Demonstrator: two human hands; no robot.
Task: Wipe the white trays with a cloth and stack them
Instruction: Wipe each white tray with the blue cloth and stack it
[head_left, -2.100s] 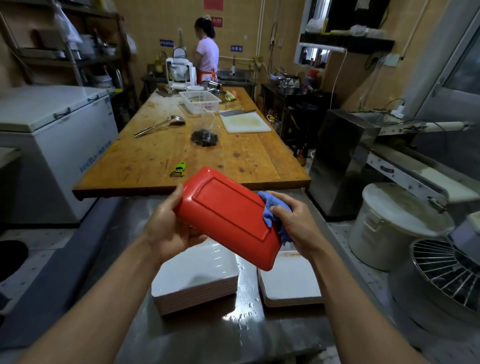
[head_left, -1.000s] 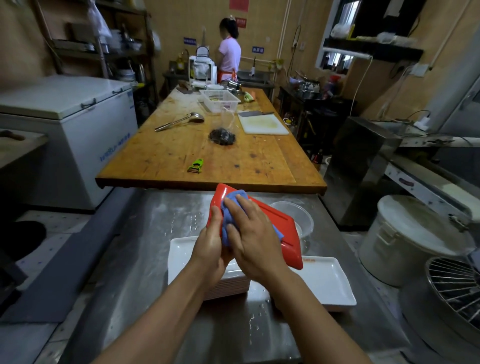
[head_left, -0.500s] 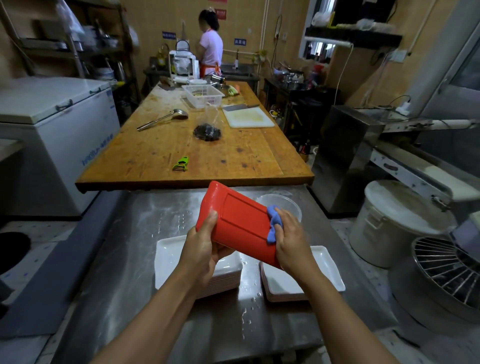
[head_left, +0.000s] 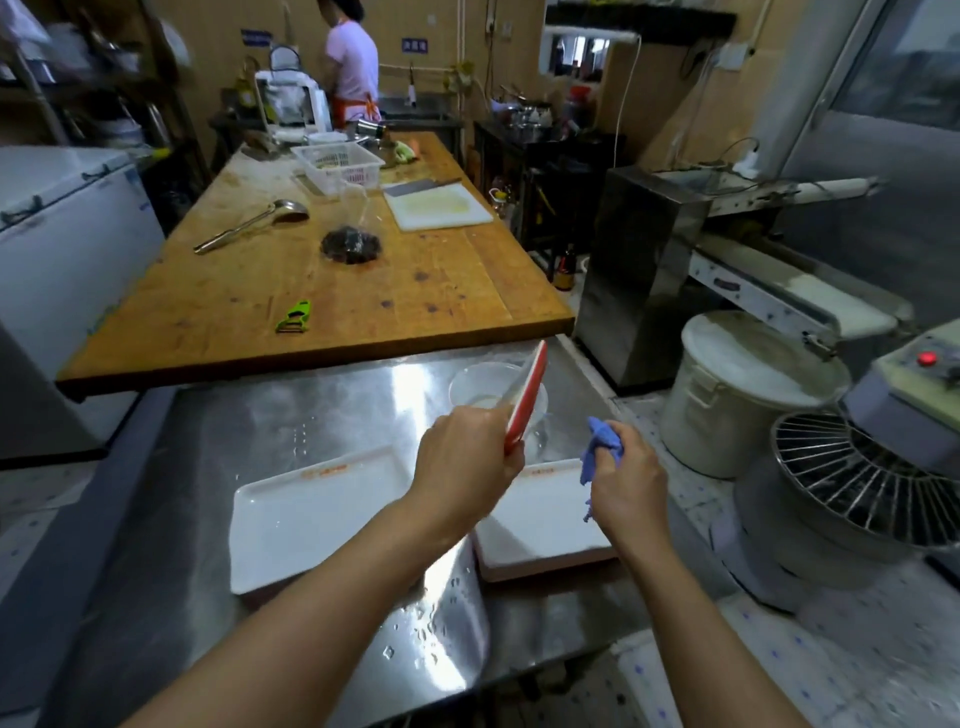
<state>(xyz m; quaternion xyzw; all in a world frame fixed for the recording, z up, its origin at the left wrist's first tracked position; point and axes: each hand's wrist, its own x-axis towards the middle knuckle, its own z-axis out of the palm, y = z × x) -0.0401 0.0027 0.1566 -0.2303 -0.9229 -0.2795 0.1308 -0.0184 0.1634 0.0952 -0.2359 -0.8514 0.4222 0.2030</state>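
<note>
My left hand (head_left: 462, 460) grips a tray (head_left: 530, 397) with a red underside and white top, held on edge above the steel counter (head_left: 270, 431). To its right my right hand (head_left: 626, 480) holds a bunched blue cloth (head_left: 600, 449), apart from the tray. Below my left arm a stack of white trays (head_left: 306, 519) lies on the counter. A second white tray stack (head_left: 540, 525) sits under my right hand, partly hidden by my wrists.
A clear plastic bowl (head_left: 483, 384) stands behind the held tray. The wooden table (head_left: 322, 280) beyond carries a green peeler (head_left: 295, 317), ladle, basket and cutting board. A person (head_left: 350, 67) stands at the far end. A white bucket (head_left: 737, 395) and mixer stand on the right.
The tray turned from its red underside facing me to standing on edge. My right hand with the cloth came off the tray and moved right.
</note>
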